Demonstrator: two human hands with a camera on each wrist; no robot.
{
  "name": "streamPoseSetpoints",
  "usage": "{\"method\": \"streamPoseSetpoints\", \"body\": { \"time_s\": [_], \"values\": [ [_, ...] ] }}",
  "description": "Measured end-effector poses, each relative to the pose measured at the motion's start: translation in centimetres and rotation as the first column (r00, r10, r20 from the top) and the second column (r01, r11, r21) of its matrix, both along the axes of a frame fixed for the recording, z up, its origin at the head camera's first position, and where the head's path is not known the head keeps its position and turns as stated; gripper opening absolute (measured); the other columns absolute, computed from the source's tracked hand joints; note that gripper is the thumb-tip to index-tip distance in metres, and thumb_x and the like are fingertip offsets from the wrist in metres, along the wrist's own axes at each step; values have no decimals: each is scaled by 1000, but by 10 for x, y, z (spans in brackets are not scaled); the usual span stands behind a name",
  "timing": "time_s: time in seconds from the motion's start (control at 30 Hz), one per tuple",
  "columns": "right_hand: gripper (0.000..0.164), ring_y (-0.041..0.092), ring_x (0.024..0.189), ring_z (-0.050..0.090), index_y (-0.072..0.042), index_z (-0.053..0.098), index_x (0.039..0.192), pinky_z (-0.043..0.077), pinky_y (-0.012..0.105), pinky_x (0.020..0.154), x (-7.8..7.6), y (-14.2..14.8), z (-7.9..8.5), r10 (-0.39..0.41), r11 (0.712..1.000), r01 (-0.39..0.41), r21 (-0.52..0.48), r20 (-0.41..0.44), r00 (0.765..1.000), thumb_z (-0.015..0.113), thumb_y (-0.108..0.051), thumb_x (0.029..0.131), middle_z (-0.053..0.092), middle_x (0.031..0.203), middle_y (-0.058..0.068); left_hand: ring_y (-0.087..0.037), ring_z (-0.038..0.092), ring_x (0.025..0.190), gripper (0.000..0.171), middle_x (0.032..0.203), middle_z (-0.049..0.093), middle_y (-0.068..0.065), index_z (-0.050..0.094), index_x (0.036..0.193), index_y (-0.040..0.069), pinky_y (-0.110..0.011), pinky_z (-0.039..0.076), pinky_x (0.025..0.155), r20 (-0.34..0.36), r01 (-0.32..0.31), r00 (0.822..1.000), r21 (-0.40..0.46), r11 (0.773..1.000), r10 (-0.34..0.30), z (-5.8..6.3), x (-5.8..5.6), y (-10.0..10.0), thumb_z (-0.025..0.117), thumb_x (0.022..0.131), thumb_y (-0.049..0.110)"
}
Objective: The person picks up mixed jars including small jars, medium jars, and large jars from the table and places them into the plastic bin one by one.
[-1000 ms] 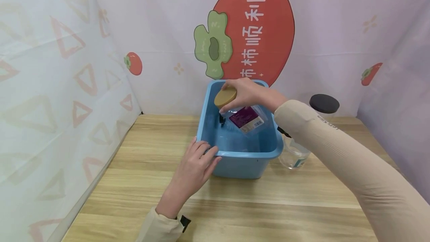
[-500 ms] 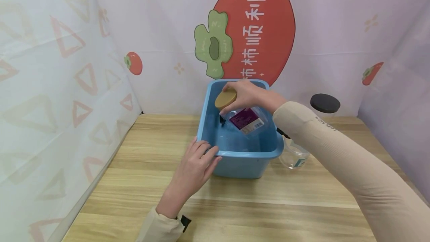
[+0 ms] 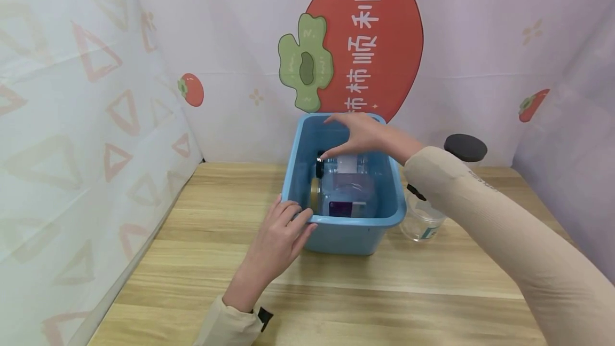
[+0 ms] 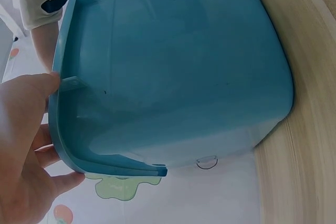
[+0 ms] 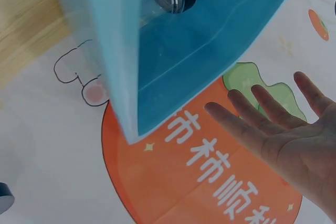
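Note:
A blue plastic tub (image 3: 346, 236) stands on the table. My left hand (image 3: 278, 234) grips its near left rim, fingers bent over the edge. Over the tub's far part, my right hand (image 3: 360, 132) holds nothing, its thumb and fingers spread wide. A clear plastic jar (image 3: 355, 188) with a gold lid and a purple label lies on its side in the near part of the tub, lid to the left. Behind it, partly under the right hand in the head view, lies another clear jar (image 3: 353, 163) with a black lid.
Right of the tub stands a tall clear jar (image 3: 423, 223) with a black lid (image 3: 465, 147), partly hidden by the right sleeve. The wooden table (image 3: 206, 218) backs onto a printed cloth (image 3: 230, 122), and another cloth hangs on the left.
The gold-lidded jar has gone from my right hand down into the near part of the tub. The right hand's fingers have spread apart. My left hand stays at the rim.

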State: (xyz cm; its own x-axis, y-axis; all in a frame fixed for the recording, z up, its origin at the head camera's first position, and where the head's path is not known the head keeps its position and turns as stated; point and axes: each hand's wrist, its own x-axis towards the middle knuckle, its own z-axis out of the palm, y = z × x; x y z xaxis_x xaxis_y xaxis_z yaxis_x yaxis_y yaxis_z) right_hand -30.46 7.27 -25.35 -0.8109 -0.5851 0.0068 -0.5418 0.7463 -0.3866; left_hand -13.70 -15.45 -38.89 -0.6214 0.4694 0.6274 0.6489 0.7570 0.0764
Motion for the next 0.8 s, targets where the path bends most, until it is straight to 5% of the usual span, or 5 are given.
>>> {"method": "streamPoseSetpoints", "body": {
  "time_s": [0.8],
  "values": [
    [76,45,139,53,-6,51,153,49,67,107,16,44,-6,-52,990,42,-135,-66,996,83,-36,90,55,152,22,-29,65,106,22,105,71,-10,75,116,7,-62,48,112,-33,14,999,8,1000,-14,-1,-1,-1,72,103,25]
  ]
}}
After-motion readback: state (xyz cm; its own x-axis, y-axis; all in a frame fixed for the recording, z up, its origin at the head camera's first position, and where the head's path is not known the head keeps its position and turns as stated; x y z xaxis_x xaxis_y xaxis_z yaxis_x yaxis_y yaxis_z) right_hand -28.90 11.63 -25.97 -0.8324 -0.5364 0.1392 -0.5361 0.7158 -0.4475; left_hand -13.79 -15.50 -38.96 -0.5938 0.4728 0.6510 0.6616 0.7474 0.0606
